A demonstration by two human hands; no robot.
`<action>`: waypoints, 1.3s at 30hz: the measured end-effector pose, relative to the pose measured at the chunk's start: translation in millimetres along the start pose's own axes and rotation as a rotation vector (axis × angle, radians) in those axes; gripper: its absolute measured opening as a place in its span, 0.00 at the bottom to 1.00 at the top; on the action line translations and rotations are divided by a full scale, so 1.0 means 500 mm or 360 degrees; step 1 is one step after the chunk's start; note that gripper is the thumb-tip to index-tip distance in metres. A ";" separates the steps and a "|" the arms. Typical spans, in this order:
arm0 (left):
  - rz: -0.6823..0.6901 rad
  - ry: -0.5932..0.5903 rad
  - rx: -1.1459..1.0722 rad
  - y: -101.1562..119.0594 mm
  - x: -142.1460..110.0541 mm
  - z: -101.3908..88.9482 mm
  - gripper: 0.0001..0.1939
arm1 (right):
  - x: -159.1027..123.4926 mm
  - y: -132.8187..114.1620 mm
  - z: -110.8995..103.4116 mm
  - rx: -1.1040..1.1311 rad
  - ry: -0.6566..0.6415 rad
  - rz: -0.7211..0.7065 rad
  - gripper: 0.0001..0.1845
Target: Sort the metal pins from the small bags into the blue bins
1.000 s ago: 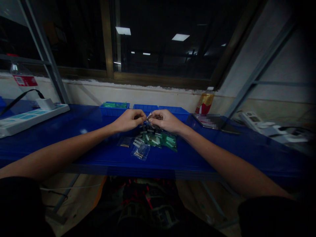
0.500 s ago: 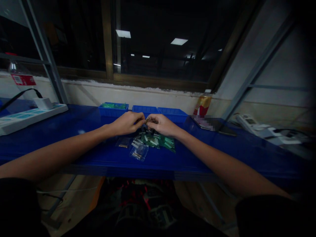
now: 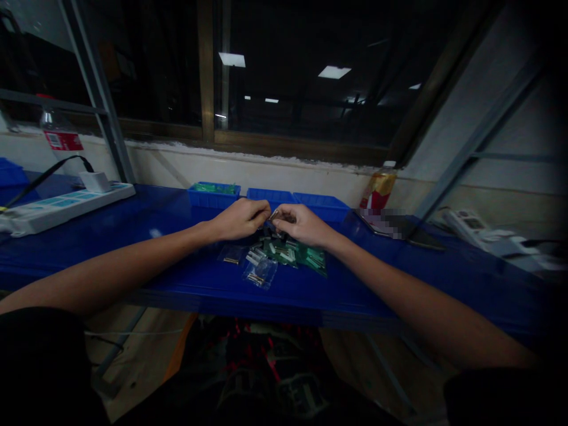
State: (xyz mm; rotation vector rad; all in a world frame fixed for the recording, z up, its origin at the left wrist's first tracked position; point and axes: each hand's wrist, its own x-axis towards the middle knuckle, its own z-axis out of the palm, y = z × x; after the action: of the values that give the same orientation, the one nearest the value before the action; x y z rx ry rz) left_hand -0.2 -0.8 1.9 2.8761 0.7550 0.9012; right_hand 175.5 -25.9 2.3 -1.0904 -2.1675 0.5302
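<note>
My left hand and my right hand come together above the middle of the blue table, fingers closed in pinches. Between the right fingertips a small brass-coloured metal piece shows; its exact kind is too small to tell. What the left fingers pinch is hidden. Just below the hands lie green sheets bearing several small white and metal pieces. Closer to me are a clear plastic bag with thin brass-coloured pins in it and a smaller clear bag with similar pins.
Three blue bins stand along the wall; the left bin holds green material. A white power strip lies at the left, with a red-labelled bottle behind. A gold-and-red bottle and a dark flat device are at the right.
The whole view has shifted slightly, so everything sits farther right. Both hands stay together, and the metal piece in the right fingers now points up more visibly.
</note>
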 end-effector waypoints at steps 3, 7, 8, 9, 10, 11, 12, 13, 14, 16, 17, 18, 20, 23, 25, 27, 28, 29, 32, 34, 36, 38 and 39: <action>-0.0137 -0.0007 -0.0033 0.001 0.000 0.007 0.11 | -0.002 0.005 0.002 -0.0295 0.0077 -0.0074 0.04; -0.0271 -0.0060 -0.0217 -0.004 0.000 0.016 0.14 | -0.003 0.011 0.005 -0.0615 0.0096 -0.0171 0.04; -0.0289 -0.0074 -0.0325 -0.006 0.000 0.018 0.15 | -0.003 0.011 0.004 -0.0646 0.0099 -0.0200 0.04; -0.0306 -0.0089 -0.0458 -0.008 0.001 0.020 0.15 | -0.004 0.011 0.004 -0.0659 0.0106 -0.0231 0.04; -0.0326 -0.0101 -0.0607 -0.011 0.002 0.021 0.14 | -0.004 0.010 0.003 -0.0661 0.0120 -0.0262 0.05; -0.0346 -0.0110 -0.0758 -0.013 0.004 0.022 0.13 | -0.003 0.009 0.002 -0.0650 0.0137 -0.0293 0.05; -0.0361 -0.0116 -0.0898 -0.014 0.005 0.023 0.12 | -0.003 0.008 0.001 -0.0628 0.0153 -0.0322 0.05; -0.0367 -0.0119 -0.1014 -0.014 0.006 0.023 0.11 | -0.003 0.007 0.001 -0.0593 0.0165 -0.0348 0.05; -0.0363 -0.0117 -0.1105 -0.015 0.006 0.023 0.09 | -0.004 0.007 0.000 -0.0549 0.0175 -0.0369 0.05; -0.0340 -0.0103 -0.1212 -0.014 0.007 0.022 0.06 | -0.004 0.008 0.000 -0.0451 0.0191 -0.0395 0.05; -0.0318 -0.0100 -0.1239 -0.014 0.007 0.021 0.04 | -0.004 0.009 0.001 -0.0411 0.0202 -0.0400 0.05; -0.0295 -0.0100 -0.1258 -0.015 0.008 0.020 0.03 | -0.004 0.010 0.002 -0.0384 0.0217 -0.0400 0.05; -0.0263 -0.0103 -0.1286 -0.016 0.007 0.019 0.04 | -0.004 0.012 0.004 -0.0375 0.0251 -0.0395 0.05; -0.0264 -0.0091 -0.1295 -0.017 0.008 0.020 0.07 | -0.003 0.014 0.008 -0.0443 0.0287 -0.0394 0.04; -0.0311 -0.0060 -0.1283 -0.015 0.009 0.021 0.07 | -0.001 0.016 0.007 -0.0513 0.0323 -0.0447 0.05; -0.0443 -0.0002 -0.1320 -0.013 0.010 0.021 0.06 | 0.000 0.019 0.004 -0.0609 0.0380 -0.0557 0.05; -0.0542 0.0026 -0.1363 -0.012 0.011 0.021 0.05 | 0.001 0.021 0.001 -0.0662 0.0418 -0.0623 0.06; -0.0647 0.0036 -0.1424 -0.012 0.011 0.020 0.04 | 0.003 0.023 -0.002 -0.0715 0.0456 -0.0685 0.07; -0.0843 -0.0117 -0.1653 -0.010 0.010 0.018 0.10 | 0.006 0.030 -0.013 -0.0834 0.0573 -0.0813 0.08; -0.0820 -0.0258 -0.1800 -0.007 0.007 0.017 0.13 | 0.007 0.033 -0.018 -0.0843 0.0595 -0.0870 0.09; -0.0768 -0.0321 -0.1913 0.000 0.004 0.017 0.11 | 0.008 0.033 -0.021 -0.0796 0.0572 -0.0927 0.11; -0.0771 -0.0329 -0.1988 0.007 0.002 0.018 0.09 | 0.006 0.030 -0.022 -0.0742 0.0519 -0.0968 0.12; -0.0790 -0.0336 -0.2002 0.010 0.001 0.019 0.08 | 0.004 0.027 -0.022 -0.0722 0.0493 -0.0977 0.13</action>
State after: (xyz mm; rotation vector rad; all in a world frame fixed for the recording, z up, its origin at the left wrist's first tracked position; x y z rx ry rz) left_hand 7.7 -4.1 -4.8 1.5494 0.5247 0.6190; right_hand 189.9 -16.0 3.0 -0.5999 -2.2292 -0.3961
